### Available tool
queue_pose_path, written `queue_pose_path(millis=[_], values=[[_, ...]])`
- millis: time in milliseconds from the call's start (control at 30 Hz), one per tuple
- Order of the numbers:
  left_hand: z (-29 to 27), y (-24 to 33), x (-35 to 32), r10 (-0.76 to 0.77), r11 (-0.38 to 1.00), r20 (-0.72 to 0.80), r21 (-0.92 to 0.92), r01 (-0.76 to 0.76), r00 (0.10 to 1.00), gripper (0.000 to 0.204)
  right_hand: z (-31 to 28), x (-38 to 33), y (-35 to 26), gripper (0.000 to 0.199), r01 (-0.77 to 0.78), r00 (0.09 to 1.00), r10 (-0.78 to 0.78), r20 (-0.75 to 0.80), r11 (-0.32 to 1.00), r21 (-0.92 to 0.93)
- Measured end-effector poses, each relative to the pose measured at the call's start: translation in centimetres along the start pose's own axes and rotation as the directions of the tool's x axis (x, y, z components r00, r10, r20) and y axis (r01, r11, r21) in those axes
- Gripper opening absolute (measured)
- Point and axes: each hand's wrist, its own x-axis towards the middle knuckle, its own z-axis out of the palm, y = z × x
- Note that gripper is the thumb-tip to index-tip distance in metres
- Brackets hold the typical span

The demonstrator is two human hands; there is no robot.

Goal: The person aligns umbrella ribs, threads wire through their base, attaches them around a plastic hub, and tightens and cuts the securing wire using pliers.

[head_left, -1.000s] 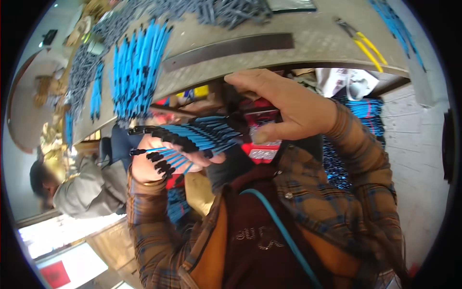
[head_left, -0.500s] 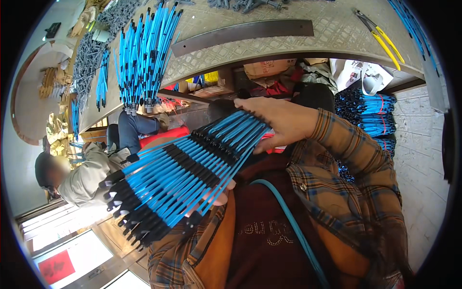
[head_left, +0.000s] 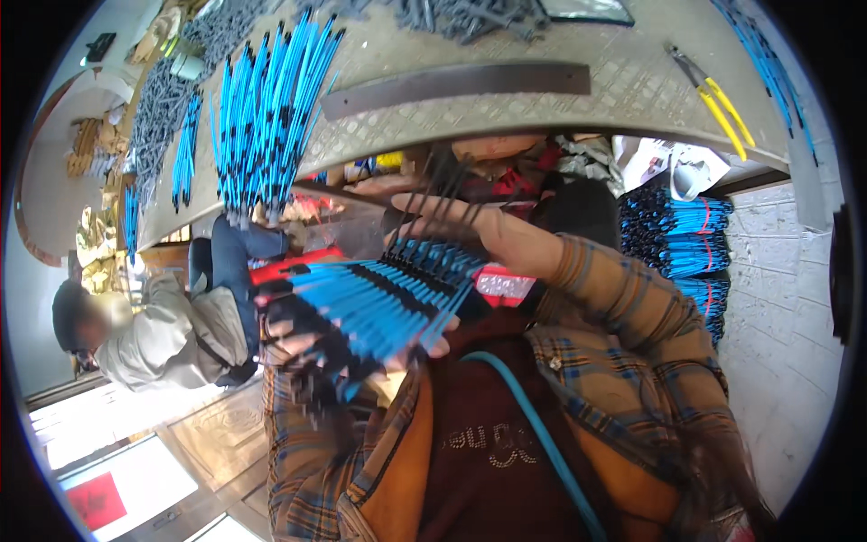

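A fanned bundle of thin blue rods (head_left: 361,303) with black sleeves and black end pieces lies across my front, its near left end smeared by motion. My left hand (head_left: 439,347) is wrapped round it from below, with fingertips showing at its right edge. Most of that hand is hidden by the bundle. At the bundle's far end is my right hand (head_left: 506,233), its fingers stretched out flat toward the left. Thin dark strands stick up past those fingers. Whether they press on the bundle I cannot tell.
On the workbench (head_left: 623,108) lie a dark metal strip (head_left: 461,86), yellow-handled pliers (head_left: 718,108), a pile of blue rods (head_left: 271,117) and grey parts (head_left: 470,16). Tied blue bundles (head_left: 695,239) are stacked at the right. A co-worker (head_left: 167,325) sits at the left.
The bundle has shifted up and its left end has swung, now blurred. My right hand has moved slightly left and down, its fingers straighter, with dark strands now rising past them.
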Motion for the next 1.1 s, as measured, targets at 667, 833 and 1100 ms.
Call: queue_pose_path(millis=[667, 833, 1100], values=[[-0.4, -0.1, 10.2, 0.202, 0.947, -0.028, 0.26, -0.188, 0.979, 0.035, -27.8, -1.6, -12.7, 0.015, -0.575, 0.818, -0.144, -0.557, -0.241, -0.782], [-0.5, -0.6, 10.8, 0.275, 0.945, -0.09, 0.207, -0.252, 0.957, 0.03, -28.3, -1.2, -13.0, 0.014, -0.6, 0.799, -0.144, -0.583, -0.166, -0.782], [0.1, -1.5, 11.9, 0.35, 0.934, -0.195, 0.151, -0.324, 0.916, 0.02, -27.7, -0.9, -12.2, 0.01, -0.582, 0.813, -0.183, -0.552, -0.25, -0.774]])
